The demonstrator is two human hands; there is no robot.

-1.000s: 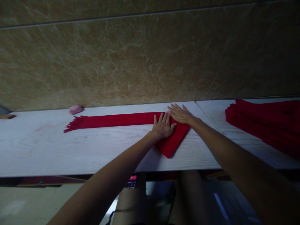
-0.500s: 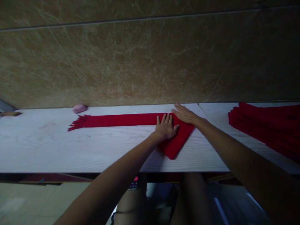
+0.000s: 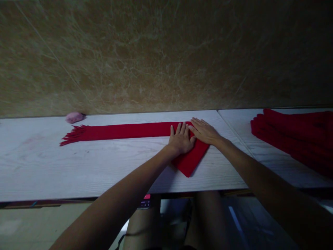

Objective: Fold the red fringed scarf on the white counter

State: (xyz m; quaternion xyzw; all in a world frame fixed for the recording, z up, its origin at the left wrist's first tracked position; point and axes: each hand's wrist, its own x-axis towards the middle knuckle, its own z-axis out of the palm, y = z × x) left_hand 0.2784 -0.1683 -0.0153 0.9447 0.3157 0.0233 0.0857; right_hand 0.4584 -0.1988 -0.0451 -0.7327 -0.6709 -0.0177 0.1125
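A red scarf (image 3: 130, 131) lies along the white wood-grain tabletop, its fringed end pointing left. Toward the right it turns at a slanted fold, and a layered part comes down to a corner near the table's front. My left hand (image 3: 181, 140) rests flat on the scarf at this fold, palm down with fingers spread. Just right of it, my right hand (image 3: 204, 130) presses flat on the upper right of the fold, fingers stretched out toward the upper left. The two hands are almost touching, and they hide part of the folded cloth.
More red fringed cloth (image 3: 293, 133) is heaped on the right of the table (image 3: 104, 170). A small pink plush-like thing (image 3: 75, 117) sits at the back left, by the marbled tile wall (image 3: 156, 62). Below the front edge, a phone-like screen (image 3: 144, 202) shows near my legs.
My right hand has slid slightly down and left on the fold, closer to my left hand. The left hand stays flat on the scarf. The head view has shifted a little.
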